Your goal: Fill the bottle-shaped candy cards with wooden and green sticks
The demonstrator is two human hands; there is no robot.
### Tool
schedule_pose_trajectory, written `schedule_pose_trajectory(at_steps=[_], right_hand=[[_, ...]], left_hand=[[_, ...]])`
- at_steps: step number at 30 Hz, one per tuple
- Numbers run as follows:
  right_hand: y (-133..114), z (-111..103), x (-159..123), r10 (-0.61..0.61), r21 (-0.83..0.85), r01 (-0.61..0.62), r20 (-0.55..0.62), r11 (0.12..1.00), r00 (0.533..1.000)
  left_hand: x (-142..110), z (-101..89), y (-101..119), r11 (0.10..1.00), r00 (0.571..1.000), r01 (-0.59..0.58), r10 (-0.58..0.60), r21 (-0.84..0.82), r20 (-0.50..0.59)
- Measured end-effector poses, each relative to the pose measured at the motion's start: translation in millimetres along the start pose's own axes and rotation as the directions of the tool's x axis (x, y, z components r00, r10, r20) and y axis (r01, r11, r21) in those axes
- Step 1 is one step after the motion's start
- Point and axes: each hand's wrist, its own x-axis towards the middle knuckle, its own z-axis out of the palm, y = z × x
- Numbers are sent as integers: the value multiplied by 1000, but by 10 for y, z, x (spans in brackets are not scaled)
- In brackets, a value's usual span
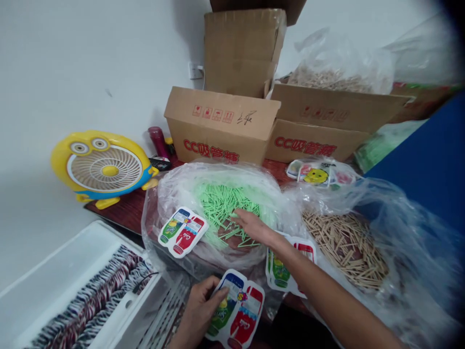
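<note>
My left hand (201, 310) grips a flat, die-cut plastic pouch (236, 310) printed with a green Sprite bottle and a red Cola bottle. Over a heap of thin green sticks (228, 201) in a clear plastic bag (174, 184), my right hand (250, 225) stretches out, fingertips among the sticks. Its fingers look slightly apart; I make out nothing held in them. A matching pouch (183, 231) lies at the bag's left edge. More such pouches (278, 269) lie in a stack, partly hidden under my right forearm.
Brown sticks (347, 247) fill another clear bag at right. Cardboard boxes (218, 121) stand behind, beside a yellow fan (109, 169) and a dark red bottle (159, 143). At lower left, a white foam box (72, 261) holds rows of packed pouches. A blue panel (425, 160) borders the right.
</note>
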Motion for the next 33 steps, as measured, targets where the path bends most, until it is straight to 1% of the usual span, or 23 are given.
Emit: schedule_pose_trajectory(at_steps=[3,5,7,9,12,16,19,21,23,25,27,29,31,33], right_hand=[[54,-95,-279,-59,-202,92,164,975,985],[56,-75,-421,-65,-309,137,232,941,971],[36,-11,-490,-63,-389,169,271,906,961],[6,59,-498,-58,-443,188,290,877,955],[-41,117,-468,-60,-474,201,296,857,953],[-78,117,-453,-68,-444,180,257,878,964],[-47,101,-436,-50,-355,122,204,927,978],[8,77,-398,-17,-256,60,168,965,986],[65,40,-340,30,-118,-16,121,993,992],[91,5,-283,71,58,-74,54,996,996],[65,3,-250,97,250,-88,-26,964,995],[-9,64,-258,119,420,-69,-96,905,988],[-106,186,-306,149,555,-44,-146,831,978],[-197,337,-381,169,654,-16,-172,757,970]], left_hand=[[-19,18,32,1000,1000,-8,8,0,28],[-26,37,44,1000,999,-16,16,5,30],[-28,51,43,999,999,-32,32,10,25],[-26,54,32,999,999,-42,42,13,25],[-20,47,15,1000,999,-31,31,1,21],[-21,41,21,1000,1000,-16,17,-11,15],[-25,43,30,1000,1000,-24,24,-7,11],[-25,45,26,1000,1000,-23,23,-14,12],[-23,46,16,999,999,-31,31,-23,12],[-21,45,10,999,999,-33,34,-32,9],[-22,40,17,999,999,-31,32,-43,7],[-24,30,37,998,999,-31,32,-50,12],[-26,16,60,998,999,-41,41,-45,11],[-25,3,78,998,999,-42,42,-36,2]])
